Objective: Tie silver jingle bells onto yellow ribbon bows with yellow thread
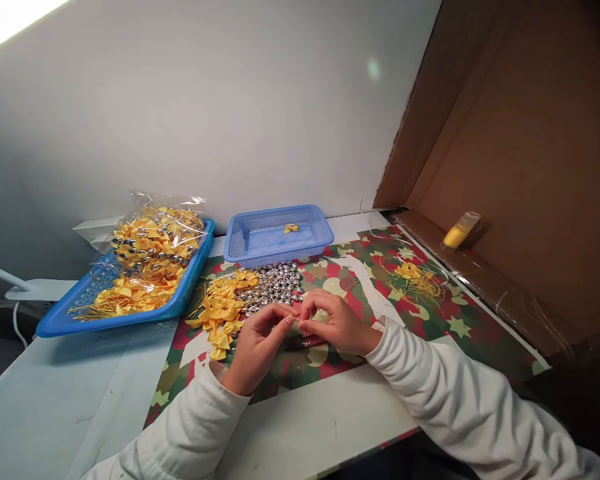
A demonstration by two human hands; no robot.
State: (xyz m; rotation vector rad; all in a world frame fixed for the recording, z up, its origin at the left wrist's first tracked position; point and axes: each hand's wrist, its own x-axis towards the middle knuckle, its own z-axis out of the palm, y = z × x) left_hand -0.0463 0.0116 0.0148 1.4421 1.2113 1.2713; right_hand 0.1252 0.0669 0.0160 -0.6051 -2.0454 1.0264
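Pinching something too small to make out, the left hand (256, 347) and right hand (336, 325) meet fingertip to fingertip mid-worktop (310, 427), just beside the silver beads (275, 283) and yellow bows (223, 310).

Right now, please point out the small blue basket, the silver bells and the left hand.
small blue basket (240, 243): head view, left wall.
silver bells (275, 283): head view, pile's middle.
left hand (257, 347): head view, back.
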